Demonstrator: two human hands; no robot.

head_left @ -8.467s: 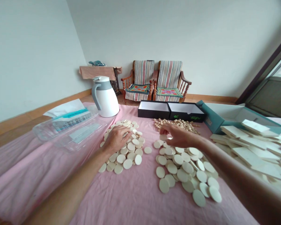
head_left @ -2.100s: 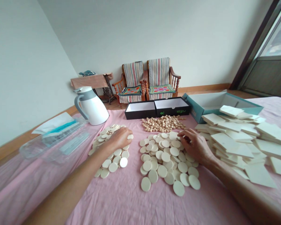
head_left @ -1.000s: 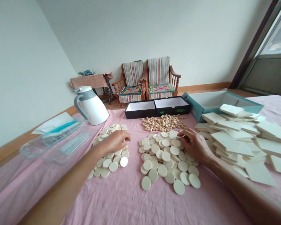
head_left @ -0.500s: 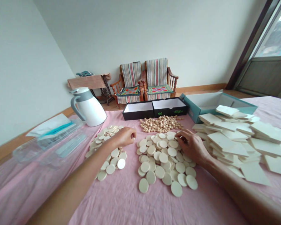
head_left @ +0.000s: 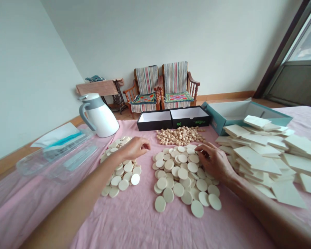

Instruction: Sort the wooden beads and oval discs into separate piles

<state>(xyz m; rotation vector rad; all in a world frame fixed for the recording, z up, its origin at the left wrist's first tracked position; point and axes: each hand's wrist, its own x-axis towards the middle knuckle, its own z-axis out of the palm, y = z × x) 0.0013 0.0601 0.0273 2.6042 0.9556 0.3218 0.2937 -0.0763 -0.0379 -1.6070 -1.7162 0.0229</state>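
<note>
My left hand [head_left: 137,148] hovers over the right side of the left pile of pale round discs [head_left: 123,185]. Its fingers are curled together, and whatever they may hold is hidden. At the upper right edge of the larger pile of discs [head_left: 178,189], my right hand [head_left: 214,159] has bent fingers, with thumb and index tips drawn close at the discs. I cannot make out what is between them. Small round wooden beads [head_left: 180,136] lie heaped just beyond this pile.
Square pale boards [head_left: 259,157] are stacked loosely at right, before a teal box [head_left: 220,121]. Two black trays [head_left: 155,126] stand behind the beads. A white jug [head_left: 103,121] and clear plastic packaging [head_left: 67,155] sit at left on the pink cloth [head_left: 134,221].
The view has shifted slightly. My left hand has moved a little up and left, its fingers pointing more to the right. My right hand stays at the edge of the larger disc pile.
</note>
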